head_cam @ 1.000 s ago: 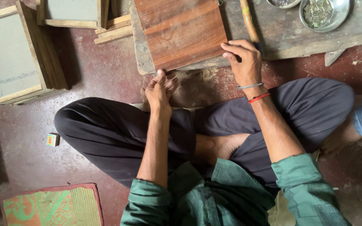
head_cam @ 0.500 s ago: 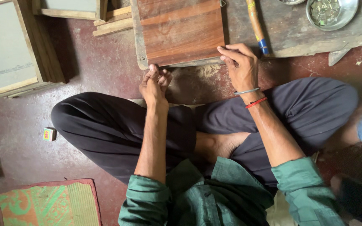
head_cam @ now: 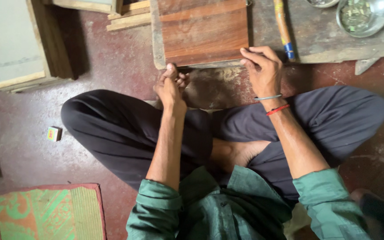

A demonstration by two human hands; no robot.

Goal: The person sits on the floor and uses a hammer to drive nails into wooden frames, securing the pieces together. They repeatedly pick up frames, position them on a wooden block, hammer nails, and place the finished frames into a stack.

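2 hands meet the near edge of a reddish wooden board [head_cam: 203, 33] lying flat on a low grey worktop [head_cam: 316, 38]: left hand [head_cam: 170, 86] pinching its left corner, right hand [head_cam: 263, 69] curled over the right corner, apparently steadying it.

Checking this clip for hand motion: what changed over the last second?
The left hand rose from the lap to the near edge of the wooden board. The right hand kept gripping the board's near right corner. Board, stick and metal bowl stayed put.
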